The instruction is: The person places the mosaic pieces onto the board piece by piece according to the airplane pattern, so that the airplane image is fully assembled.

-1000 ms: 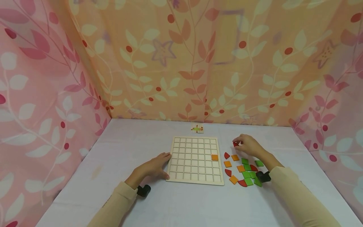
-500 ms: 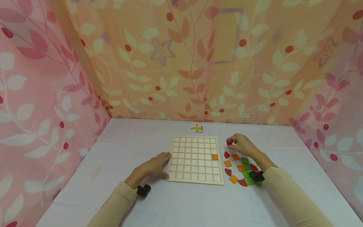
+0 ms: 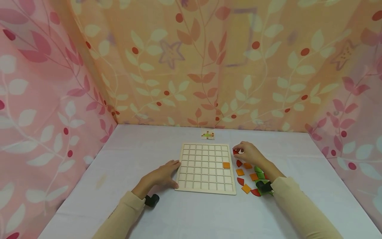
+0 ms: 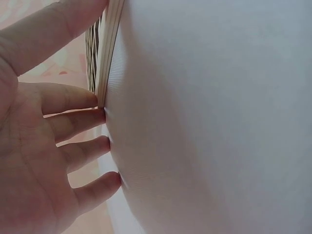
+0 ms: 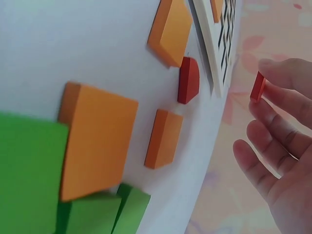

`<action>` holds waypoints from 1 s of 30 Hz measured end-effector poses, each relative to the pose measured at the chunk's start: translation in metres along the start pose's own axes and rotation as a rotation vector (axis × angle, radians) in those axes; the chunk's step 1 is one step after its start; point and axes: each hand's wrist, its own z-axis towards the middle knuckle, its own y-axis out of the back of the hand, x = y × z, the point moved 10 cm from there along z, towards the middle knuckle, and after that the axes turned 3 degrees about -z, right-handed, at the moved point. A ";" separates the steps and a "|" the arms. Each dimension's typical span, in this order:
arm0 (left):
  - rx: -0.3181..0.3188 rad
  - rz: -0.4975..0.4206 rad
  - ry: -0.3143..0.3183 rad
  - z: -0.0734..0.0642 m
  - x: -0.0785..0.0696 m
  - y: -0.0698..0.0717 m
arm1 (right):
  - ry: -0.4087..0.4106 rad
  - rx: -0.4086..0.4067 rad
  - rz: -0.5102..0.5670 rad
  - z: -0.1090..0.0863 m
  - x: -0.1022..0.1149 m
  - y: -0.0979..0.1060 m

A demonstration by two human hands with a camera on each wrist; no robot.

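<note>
A pale wooden grid board (image 3: 206, 191) lies on the white table with one orange square tile (image 3: 226, 165) in a right-hand cell. My left hand (image 3: 162, 174) rests at the board's left edge, fingers spread; in the left wrist view, fingertips (image 4: 100, 101) touch its side. At the board's upper right, my right hand (image 3: 250, 153) pinches a red quarter-circle tile (image 5: 258, 86) between thumb and fingers. The right wrist view shows that tile held up off the table, the other fingers loosely bent.
Right of the board lie loose orange squares (image 3: 246, 189), red quarter-circles (image 3: 240, 181) and several green squares (image 3: 258, 169), partly hidden by the right wrist's black camera (image 3: 264, 186). A small pattern card (image 3: 207, 134) lies behind the board. Patterned curtains (image 3: 191, 66) stand around the table.
My right hand has moved left with the red quarter-circle tile, from beyond the loose tiles to the board's right edge. The left hand has stayed in place.
</note>
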 end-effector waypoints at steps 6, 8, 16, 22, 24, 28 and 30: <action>-0.001 0.002 0.006 0.001 0.001 -0.001 | -0.029 0.029 0.014 0.003 0.005 -0.007; -0.001 0.001 0.009 0.002 0.002 -0.001 | -0.040 0.044 0.024 0.004 0.006 -0.010; -0.001 0.003 0.001 0.003 0.002 -0.002 | -0.089 0.106 0.061 0.007 0.007 -0.021; -0.002 -0.003 0.005 0.003 0.001 -0.001 | -0.099 0.134 0.069 0.010 0.007 -0.025; -0.004 -0.002 0.007 0.002 0.001 -0.001 | -0.080 0.137 0.076 0.010 0.009 -0.026; -0.004 -0.005 0.005 0.001 0.000 -0.001 | -0.024 0.131 0.058 0.012 0.017 -0.027; -0.004 -0.005 0.001 0.001 0.000 -0.001 | -0.005 0.126 0.039 0.012 0.020 -0.027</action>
